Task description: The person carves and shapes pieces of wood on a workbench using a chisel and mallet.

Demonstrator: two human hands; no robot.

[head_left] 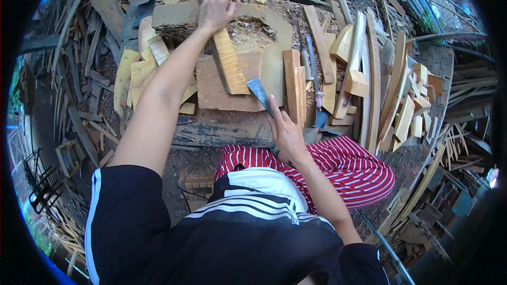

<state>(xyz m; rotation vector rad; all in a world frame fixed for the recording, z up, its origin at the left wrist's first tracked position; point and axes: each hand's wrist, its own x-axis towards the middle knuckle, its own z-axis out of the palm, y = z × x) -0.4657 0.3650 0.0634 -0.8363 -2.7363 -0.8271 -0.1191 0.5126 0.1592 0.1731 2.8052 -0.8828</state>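
Note:
A long squared wooden block point(228, 60) leans at a slant over a thick, worn chopping board point(277, 31), its near end on a flat wooden slab point(211, 87). My left hand point(217, 11) is closed around the block's upper part. In my right hand point(288, 136) is a chisel point(259, 92) with a wide, flat grey blade. My index finger lies along the blade, while the handle is hidden in the hand. The blade's wide edge is close beside the block's near end; I cannot tell whether they touch.
Right of the board stand an upright wooden piece point(293, 82) and a long thin metal tool point(312, 60). Many cut wooden pieces point(372, 74) crowd farther right. Flat patterned wood pieces point(141, 76) lie left. Wood chips point(245, 34) fill the board's hollow.

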